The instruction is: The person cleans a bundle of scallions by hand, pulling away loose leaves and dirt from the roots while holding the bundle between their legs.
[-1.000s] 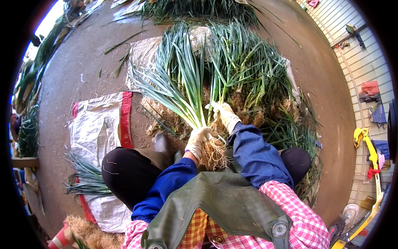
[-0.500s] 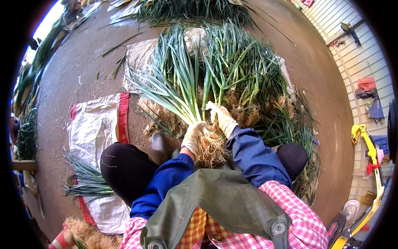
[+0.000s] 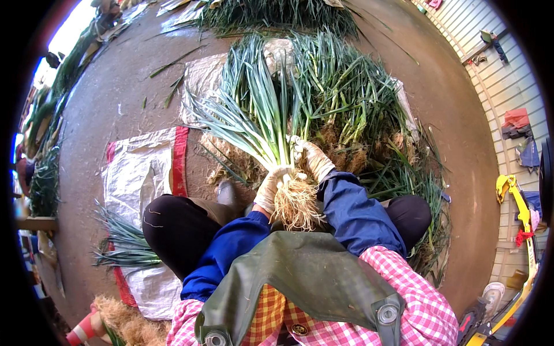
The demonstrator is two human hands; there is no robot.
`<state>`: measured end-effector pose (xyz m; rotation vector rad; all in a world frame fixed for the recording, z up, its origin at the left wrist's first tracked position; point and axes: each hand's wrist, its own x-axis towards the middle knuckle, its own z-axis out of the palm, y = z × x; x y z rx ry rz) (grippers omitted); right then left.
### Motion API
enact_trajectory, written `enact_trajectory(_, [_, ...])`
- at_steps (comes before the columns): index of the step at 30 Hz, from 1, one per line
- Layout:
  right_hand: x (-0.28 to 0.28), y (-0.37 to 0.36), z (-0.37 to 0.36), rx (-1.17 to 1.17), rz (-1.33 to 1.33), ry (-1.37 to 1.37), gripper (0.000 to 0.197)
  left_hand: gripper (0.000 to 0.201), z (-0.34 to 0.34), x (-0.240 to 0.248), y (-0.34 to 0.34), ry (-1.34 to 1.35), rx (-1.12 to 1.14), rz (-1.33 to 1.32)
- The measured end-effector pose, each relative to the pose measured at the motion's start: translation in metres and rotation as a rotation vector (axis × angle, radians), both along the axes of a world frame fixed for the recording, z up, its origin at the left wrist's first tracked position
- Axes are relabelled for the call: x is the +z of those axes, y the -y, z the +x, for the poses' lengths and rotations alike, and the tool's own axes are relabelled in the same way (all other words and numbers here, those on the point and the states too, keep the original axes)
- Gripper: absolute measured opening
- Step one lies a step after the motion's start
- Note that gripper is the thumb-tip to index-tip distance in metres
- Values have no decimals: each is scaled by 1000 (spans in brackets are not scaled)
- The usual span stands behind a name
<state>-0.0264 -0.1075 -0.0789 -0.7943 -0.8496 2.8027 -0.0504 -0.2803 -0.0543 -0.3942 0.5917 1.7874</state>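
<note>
Both my hands wear pale work gloves and meet in front of my knees. My left hand (image 3: pixel 268 191) is closed round a bunch of green onions (image 3: pixel 270 135), low on the white stems. The leaves fan out away from me, and a tangle of pale roots (image 3: pixel 297 206) hangs toward my apron. Against the right side of the bunch, my right hand (image 3: pixel 315 161) is closed on stems, its fingertips partly hidden. Beyond it lies a large heap of green onions (image 3: pixel 352 86), roots nearest me.
On my left a white sack with red edges (image 3: pixel 135 173) lies flat, with a smaller bundle of green onions (image 3: pixel 130 242) on it. More onions (image 3: pixel 277 17) are piled at the far side. A yellow metal frame (image 3: pixel 528 230) stands along the right wall. Cut roots (image 3: pixel 124 323) lie at lower left.
My right hand has brought its stems in against the bunch in my left hand, closing the gap between them. The whole view has shifted slightly.
</note>
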Motion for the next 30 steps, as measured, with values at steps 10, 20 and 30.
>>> enact_trajectory(10, [-21,-29,-16,-14,640,381,15,25,5,-19,-9,9,53,-75])
enact_trajectory(20, [-43,-27,-6,-38,844,487,22,18,10,4,-13,-70,37,-218])
enact_trajectory(30, [2,-11,26,-14,775,324,28,20,2,-27,-17,-120,118,-140])
